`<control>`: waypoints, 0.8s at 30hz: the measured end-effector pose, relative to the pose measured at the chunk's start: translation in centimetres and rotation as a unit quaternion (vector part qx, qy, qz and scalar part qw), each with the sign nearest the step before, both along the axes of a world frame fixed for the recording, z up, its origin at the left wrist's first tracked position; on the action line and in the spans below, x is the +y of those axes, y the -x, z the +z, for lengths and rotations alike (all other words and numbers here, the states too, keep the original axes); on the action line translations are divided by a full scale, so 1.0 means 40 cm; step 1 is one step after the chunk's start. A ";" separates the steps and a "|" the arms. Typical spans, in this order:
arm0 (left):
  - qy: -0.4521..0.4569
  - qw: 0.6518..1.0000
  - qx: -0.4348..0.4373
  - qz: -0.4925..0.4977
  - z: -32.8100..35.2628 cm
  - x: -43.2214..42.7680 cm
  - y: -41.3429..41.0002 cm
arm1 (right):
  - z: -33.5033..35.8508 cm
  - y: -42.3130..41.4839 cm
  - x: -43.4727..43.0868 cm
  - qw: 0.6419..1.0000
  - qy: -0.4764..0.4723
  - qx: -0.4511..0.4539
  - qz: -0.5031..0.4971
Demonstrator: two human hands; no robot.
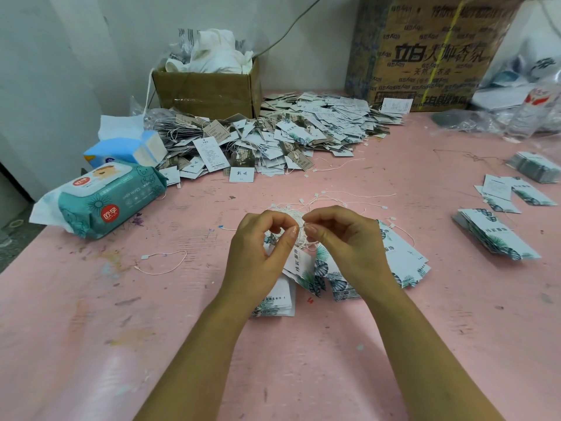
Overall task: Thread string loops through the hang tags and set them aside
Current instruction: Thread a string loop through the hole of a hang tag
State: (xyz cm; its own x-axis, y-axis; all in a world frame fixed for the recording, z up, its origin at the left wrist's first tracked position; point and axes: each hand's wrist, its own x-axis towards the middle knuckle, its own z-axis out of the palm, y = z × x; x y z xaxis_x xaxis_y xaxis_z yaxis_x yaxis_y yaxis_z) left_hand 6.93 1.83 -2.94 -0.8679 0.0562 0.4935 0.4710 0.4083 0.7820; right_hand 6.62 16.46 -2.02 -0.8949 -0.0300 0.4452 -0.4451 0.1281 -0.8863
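Bare forearms reach over the pink counter [91,329] to a fanned heap of leaf-printed hang tags [324,268]. Above it the left hand [261,247] and right hand [343,238] meet. Each has its fingers curled, thumb and forefinger pinching white thread from the tangle of string loops [288,212], probably one loop, though the strands blur together. Farther back, a pile of threaded tags [288,132] lies by the wall, beside a wipes pack [100,202].

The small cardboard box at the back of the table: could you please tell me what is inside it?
Crumpled white cloth bulges from the small cardboard box, with clear printed plastic beside it. Anything deeper is hidden by the cloth and the box walls.
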 end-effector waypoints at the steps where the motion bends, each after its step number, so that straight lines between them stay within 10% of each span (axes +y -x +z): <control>1: 0.000 1.000 0.001 -0.002 0.000 0.001 0.000 | 0.001 -0.001 0.000 1.000 -0.003 0.003 0.003; 24: -0.001 1.000 -0.003 -0.026 0.006 -0.008 -0.001 | -0.003 0.001 -0.003 0.996 0.064 -0.042 0.042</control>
